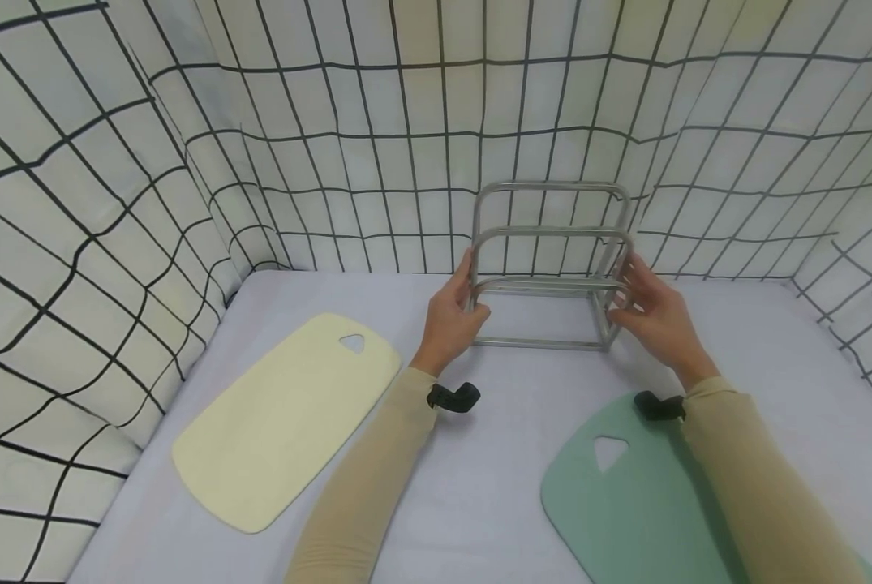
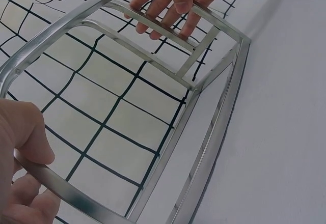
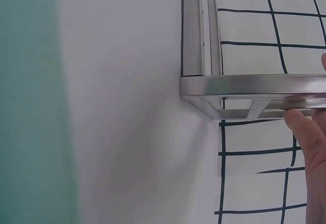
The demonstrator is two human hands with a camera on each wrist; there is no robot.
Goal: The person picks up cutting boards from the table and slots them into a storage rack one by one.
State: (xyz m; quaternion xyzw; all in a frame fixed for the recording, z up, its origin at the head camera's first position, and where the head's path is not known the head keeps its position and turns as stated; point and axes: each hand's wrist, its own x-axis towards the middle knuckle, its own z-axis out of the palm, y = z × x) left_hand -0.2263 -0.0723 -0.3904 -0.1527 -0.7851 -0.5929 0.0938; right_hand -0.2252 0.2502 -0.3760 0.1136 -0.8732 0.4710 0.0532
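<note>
A: What stands farthest left?

B: The wall [image 1: 63,235], patterned with a dark grid and continuing across the top of the frame.

A: And next?

B: The yellow board [image 1: 289,426], flat on the tabletop [image 1: 479,487] left of centre, slanting with its hole [image 1: 353,343] toward the upper right.

A: The left hand [image 1: 450,320]?

B: Near the centre of the frame. Its fingers are closed round the near bar at the left side of the rack [image 1: 545,232], thumb in front.

A: Where is the rack itself?

B: Upper frame, right of centre: silver, upright, between the hands, its base low over the tabletop. Whether the base fully touches cannot be told.

A: The right hand [image 1: 658,316]?

B: Right of the rack, thumb in front and bent fingers behind, pinching that side.

A: Lower right?

B: The green board [image 1: 625,511], flat, partly hidden by the right sleeve [image 1: 779,478].
</note>
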